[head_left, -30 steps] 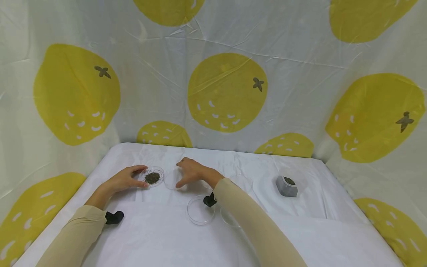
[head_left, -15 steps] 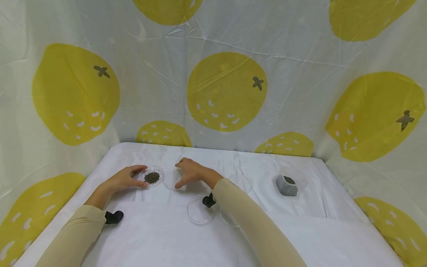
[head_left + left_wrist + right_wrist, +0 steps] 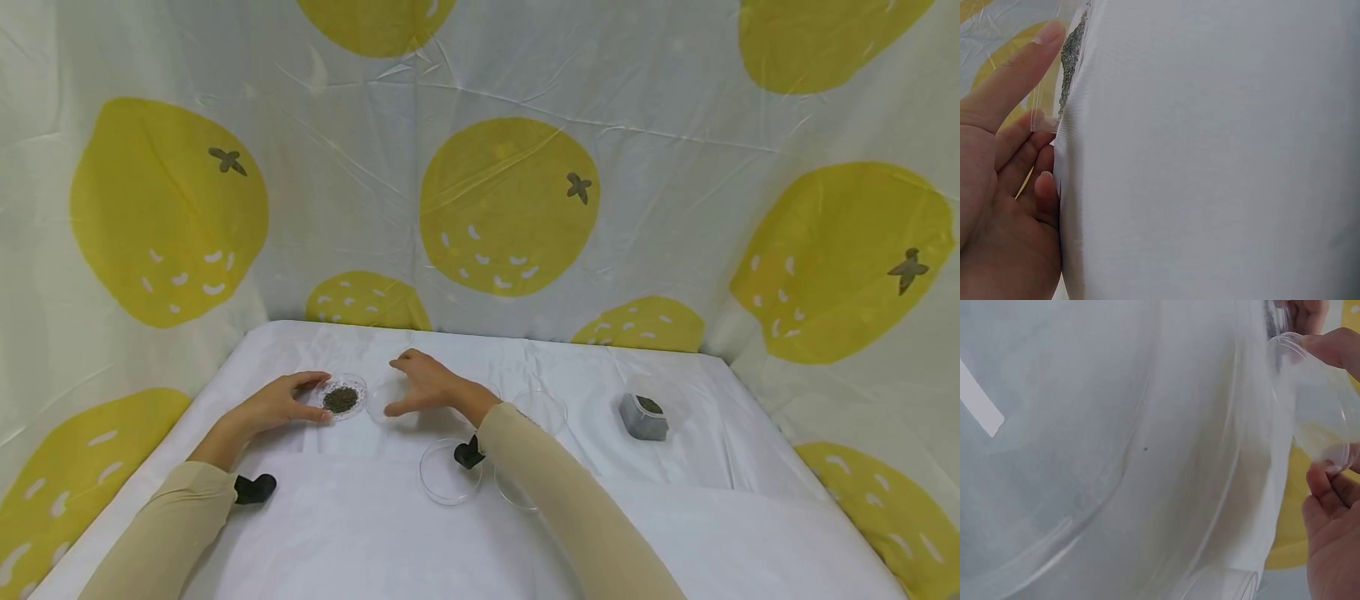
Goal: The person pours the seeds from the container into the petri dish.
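Observation:
At the table's left, my left hand [image 3: 273, 404] holds the side of a clear petri dish [image 3: 362, 407] between thumb and fingers. A heap of dark, crumbly granules [image 3: 341, 400] fills its middle, with white flecks around it. In the left wrist view the thumb [image 3: 1044, 47] lies along the dish wall. My right hand [image 3: 427, 383] reaches over to the left and grips an empty clear dish [image 3: 1319, 406] by its edges, thumb on one side and fingers on the other. That dish is close beside the filled one.
Several more clear dishes lie right of centre; one [image 3: 450, 475] is in front, another [image 3: 551, 408] behind the right forearm, and one [image 3: 510, 492] is partly under the sleeve. A grey tub [image 3: 645, 423] with dark contents stands farther right. A lemon-print curtain [image 3: 510, 208] encloses the table.
My right hand has shifted slightly left and turned a little, and the clear dish in it looks more tilted. The left hand and the filled dish stay put.

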The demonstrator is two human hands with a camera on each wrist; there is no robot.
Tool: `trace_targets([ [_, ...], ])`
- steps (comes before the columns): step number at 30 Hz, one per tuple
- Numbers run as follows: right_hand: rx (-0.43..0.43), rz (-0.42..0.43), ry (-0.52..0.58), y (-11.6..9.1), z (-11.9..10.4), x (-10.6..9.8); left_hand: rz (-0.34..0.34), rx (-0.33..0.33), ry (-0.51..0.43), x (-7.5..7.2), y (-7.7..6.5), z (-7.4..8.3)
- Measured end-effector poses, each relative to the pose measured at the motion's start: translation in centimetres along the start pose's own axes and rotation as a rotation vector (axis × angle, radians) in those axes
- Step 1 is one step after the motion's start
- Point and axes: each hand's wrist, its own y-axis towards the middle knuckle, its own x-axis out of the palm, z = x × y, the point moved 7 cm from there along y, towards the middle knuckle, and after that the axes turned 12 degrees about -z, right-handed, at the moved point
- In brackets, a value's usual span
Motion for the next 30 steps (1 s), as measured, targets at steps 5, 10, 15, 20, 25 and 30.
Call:
trace_targets([
  [5,-0.004,0.023,0.014,0.1,-0.7,-0.5,-0.002,-0.006,-0.012,0.1,0.1,-0.1],
  [10,-0.009,0.053,0.043,0.2,-1.1,-0.8,0.002,-0.017,-0.006,0.1,0.1,-0.2],
  [15,0.009,0.091,0.130,0.4,-0.8,-0.9,0.004,-0.019,0.008,0.0,0.1,-0.2],
  [20,-0.005,0.113,0.213,0.5,-0.7,-0.9,0.001,-0.014,0.009,0.0,0.0,0.0],
  [25,0.027,0.098,0.314,0.7,-0.4,-0.6,-0.004,-0.019,0.022,0.1,0.0,0.0],
  [30,0.055,0.100,0.377,0.9,-0.1,-0.5,-0.001,-0.009,0.028,0.0,0.1,0.1],
])
